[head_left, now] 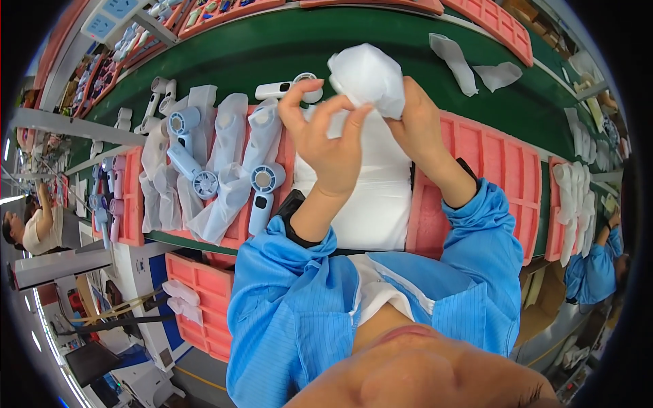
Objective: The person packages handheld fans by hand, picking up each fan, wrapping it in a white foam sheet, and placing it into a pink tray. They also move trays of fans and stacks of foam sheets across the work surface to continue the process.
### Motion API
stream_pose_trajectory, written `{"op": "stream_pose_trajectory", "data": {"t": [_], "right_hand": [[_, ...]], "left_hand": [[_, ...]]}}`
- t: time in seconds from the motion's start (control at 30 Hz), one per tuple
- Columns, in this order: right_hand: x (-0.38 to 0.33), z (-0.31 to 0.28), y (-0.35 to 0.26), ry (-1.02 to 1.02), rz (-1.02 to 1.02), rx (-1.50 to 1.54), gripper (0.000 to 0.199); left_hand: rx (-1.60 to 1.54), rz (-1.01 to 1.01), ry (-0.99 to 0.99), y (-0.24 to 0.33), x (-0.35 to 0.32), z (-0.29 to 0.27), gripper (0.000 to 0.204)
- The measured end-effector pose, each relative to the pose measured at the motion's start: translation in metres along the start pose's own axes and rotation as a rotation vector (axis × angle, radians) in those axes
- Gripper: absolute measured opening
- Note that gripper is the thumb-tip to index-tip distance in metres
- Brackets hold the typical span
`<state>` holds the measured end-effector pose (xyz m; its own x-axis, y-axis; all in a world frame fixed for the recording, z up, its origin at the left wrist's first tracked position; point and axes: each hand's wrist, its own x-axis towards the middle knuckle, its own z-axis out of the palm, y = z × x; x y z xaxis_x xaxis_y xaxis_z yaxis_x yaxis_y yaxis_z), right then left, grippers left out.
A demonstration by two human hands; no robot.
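Above the stack of white sleeves (pixel 371 204) in front of me, my right hand (pixel 416 126) is closed on the edge of a puffed-out white foam sleeve (pixel 367 75). Whether anything is inside that sleeve is hidden. My left hand (pixel 330 139) has its fingers apart, with the fingertips close to the sleeve's lower left side; I cannot tell if they touch it. A pale handheld fan (pixel 289 90) lies just beyond my left fingers. Left of my left wrist, a light blue handheld fan (pixel 265 187) lies beside several sleeved ones.
Pink divided trays (pixel 476 170) flank the stack. More blue fans (pixel 194 173) lie on the left tray. Loose sleeves (pixel 454 64) lie on the green bench (pixel 258 51) at the far right. A metal arm (pixel 78 127) juts in at left. Other people sit at both sides.
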<state>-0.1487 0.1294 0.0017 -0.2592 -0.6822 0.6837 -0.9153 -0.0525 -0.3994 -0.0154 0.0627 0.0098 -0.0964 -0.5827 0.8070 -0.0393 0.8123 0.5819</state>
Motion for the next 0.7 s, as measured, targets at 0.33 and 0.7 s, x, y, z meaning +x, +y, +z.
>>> {"op": "stream_pose_trajectory", "data": {"t": [0.33,0.7], "right_hand": [[0.039,0.041,0.191,-0.415,0.566,-0.279,0.038],[0.041,0.175,0.093,-0.654,0.129,0.342,0.078]], "left_hand": [[0.085,-0.301,-0.584,-0.058,-0.049,0.053,0.026],[0.245,-0.183,-0.787,-0.049,-0.090,0.058,0.023]]}}
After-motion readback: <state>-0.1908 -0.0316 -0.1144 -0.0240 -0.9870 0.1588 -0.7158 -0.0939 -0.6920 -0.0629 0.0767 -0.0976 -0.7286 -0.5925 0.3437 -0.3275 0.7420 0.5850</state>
